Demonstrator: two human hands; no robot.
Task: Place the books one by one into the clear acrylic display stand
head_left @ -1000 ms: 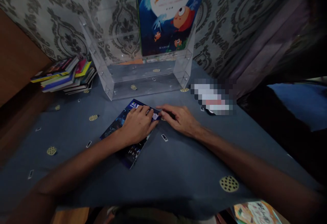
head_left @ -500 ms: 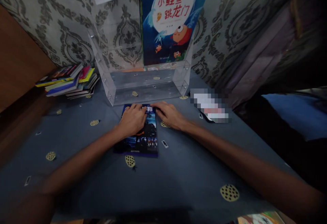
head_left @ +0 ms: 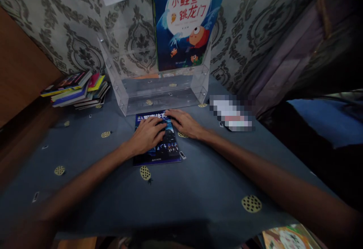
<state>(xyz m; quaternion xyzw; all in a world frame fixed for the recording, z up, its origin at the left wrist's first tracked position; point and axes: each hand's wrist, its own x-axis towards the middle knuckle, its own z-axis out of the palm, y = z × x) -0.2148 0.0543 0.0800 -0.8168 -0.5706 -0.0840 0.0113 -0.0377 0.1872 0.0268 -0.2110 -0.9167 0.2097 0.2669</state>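
A dark blue magazine-like book [head_left: 167, 148] with white Chinese lettering along its top lies flat on the table, just in front of a clear acrylic book stand [head_left: 161, 107]. My left hand [head_left: 148, 133] rests palm down across the left and middle of its cover, fingers outstretched. At the upper right corner, the fingers of my right hand [head_left: 184, 123] touch the cover, extended, while the rest of that hand lies over the table beside the book. Part of the cover is hidden under my hands.
The stand holds a blue picture book [head_left: 184, 48] with a red fish on it. A pile of books [head_left: 75, 90] sits at the table's back left. On the right lies a blurred-out object [head_left: 231, 114]. The tablecloth [head_left: 107, 188] has a pineapple print; another book [head_left: 289, 237] shows below the front edge.
The book has shifted slightly away from me and turned a little, nearer the stand. My left hand has slid down the cover, uncovering the title. My right fingers have moved onto its top corner.
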